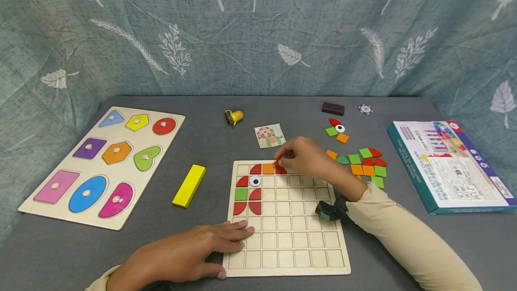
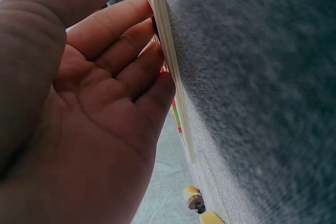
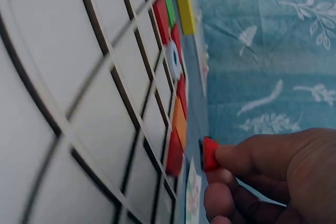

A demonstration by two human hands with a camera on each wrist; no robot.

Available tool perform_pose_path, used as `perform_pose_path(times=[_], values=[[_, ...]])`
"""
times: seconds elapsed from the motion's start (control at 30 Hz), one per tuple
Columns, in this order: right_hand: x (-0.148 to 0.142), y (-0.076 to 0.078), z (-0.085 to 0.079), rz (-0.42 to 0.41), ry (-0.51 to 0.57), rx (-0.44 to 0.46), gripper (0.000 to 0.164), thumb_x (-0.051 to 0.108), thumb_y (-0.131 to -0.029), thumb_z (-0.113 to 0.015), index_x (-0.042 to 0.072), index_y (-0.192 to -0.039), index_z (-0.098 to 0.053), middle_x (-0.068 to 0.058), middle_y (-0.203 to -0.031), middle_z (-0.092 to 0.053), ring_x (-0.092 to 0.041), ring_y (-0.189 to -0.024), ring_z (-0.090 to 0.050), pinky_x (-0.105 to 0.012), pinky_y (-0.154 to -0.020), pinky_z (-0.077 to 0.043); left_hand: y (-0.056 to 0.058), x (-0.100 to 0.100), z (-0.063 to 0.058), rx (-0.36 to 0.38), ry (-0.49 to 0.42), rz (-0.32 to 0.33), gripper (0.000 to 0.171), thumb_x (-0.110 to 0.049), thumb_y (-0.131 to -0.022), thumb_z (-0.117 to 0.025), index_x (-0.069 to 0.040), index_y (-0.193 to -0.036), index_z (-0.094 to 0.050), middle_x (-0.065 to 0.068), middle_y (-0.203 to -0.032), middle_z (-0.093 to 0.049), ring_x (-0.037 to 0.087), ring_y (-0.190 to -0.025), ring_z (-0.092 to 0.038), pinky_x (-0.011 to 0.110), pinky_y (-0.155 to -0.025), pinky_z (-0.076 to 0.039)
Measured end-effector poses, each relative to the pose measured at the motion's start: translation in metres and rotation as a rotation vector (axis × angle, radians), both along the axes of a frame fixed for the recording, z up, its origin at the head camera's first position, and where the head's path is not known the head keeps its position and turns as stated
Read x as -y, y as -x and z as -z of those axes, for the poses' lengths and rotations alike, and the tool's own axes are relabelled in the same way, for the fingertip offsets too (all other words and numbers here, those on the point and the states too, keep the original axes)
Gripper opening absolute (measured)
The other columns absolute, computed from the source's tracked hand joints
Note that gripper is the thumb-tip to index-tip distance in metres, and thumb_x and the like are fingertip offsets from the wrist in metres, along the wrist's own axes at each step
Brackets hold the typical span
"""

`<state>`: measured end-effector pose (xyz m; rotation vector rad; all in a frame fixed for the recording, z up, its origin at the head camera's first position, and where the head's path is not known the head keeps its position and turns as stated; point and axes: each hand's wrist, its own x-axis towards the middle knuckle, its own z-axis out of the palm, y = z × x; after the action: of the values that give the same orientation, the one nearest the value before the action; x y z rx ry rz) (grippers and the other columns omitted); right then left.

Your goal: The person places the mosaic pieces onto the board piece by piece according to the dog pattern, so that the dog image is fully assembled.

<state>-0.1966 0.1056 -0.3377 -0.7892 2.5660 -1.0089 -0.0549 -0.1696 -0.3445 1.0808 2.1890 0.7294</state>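
Note:
A wooden grid board (image 1: 300, 226) lies on the table, its upper left cells filled with red quarter-circle tiles (image 1: 255, 195), an orange square tile (image 1: 268, 168), a green square tile (image 1: 241, 194) and a round eye tile (image 1: 255, 181). My right hand (image 1: 304, 158) hovers at the top row. Its thumb and fingers pinch a small red tile (image 3: 211, 155), whose full outline the fingers hide. Just below is another red tile (image 3: 174, 155), set beside the orange one. My left hand (image 1: 198, 248) rests on the board's left edge, fingers extended over the cells.
Loose tiles (image 1: 356, 169) lie right of the board. Behind it are a picture card (image 1: 270, 136), a small orange-topped toy (image 1: 234, 117), a dark block (image 1: 333, 108) and a poker chip (image 1: 365, 109). A shape puzzle (image 1: 139, 183) and yellow block (image 1: 189, 186) stand left; a box (image 1: 452, 165) right.

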Motion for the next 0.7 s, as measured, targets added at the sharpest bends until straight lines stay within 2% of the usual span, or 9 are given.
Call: perform_pose_path(times=[0.13, 0.33, 0.6, 0.7], values=[[0.006, -0.005, 0.002, -0.07, 0.015, -0.015, 0.013, 0.0, -0.087, -0.065, 0.007, -0.093, -0.075, 0.004, -0.078, -0.066, -0.011, -0.062, -0.047, -0.024, -0.057, -0.04, 0.0, 0.0, -0.001, 0.0, 0.003, 0.0, 0.053, -0.016, -0.085, -0.076, -0.014, -0.136, -0.059, -0.008, -0.15, -0.04, 0.019, -0.14, -0.032, 0.042, -0.106, -0.038], [0.012, -0.013, 0.005, -0.143, 0.06, -0.005, 0.011, -0.002, -0.086, -0.067, 0.006, -0.089, -0.073, 0.005, -0.074, -0.062, -0.008, -0.066, -0.051, -0.023, -0.061, -0.044, 0.0, 0.001, 0.0, -0.006, -0.009, 0.007, 0.054, -0.016, -0.085, -0.076, -0.013, -0.136, -0.059, -0.007, -0.15, -0.04, 0.019, -0.14, -0.033, 0.04, -0.106, -0.038], [0.017, -0.017, 0.01, -0.238, 0.017, 0.025, 0.012, -0.001, -0.086, -0.067, 0.009, -0.088, -0.074, 0.008, -0.075, -0.064, -0.006, -0.066, -0.052, -0.021, -0.06, -0.045, 0.0, 0.001, 0.0, -0.014, -0.008, 0.006, 0.054, -0.016, -0.085, -0.076, -0.014, -0.136, -0.059, -0.007, -0.15, -0.04, 0.019, -0.14, -0.033, 0.04, -0.106, -0.038], [0.017, -0.016, 0.01, -0.268, 0.005, 0.006, 0.013, -0.001, -0.086, -0.066, 0.009, -0.089, -0.074, 0.008, -0.078, -0.065, -0.006, -0.067, -0.052, -0.022, -0.061, -0.046, 0.0, 0.0, 0.0, -0.015, -0.005, 0.007, 0.054, -0.016, -0.085, -0.076, -0.014, -0.136, -0.059, -0.007, -0.15, -0.04, 0.019, -0.14, -0.033, 0.04, -0.106, -0.038]])
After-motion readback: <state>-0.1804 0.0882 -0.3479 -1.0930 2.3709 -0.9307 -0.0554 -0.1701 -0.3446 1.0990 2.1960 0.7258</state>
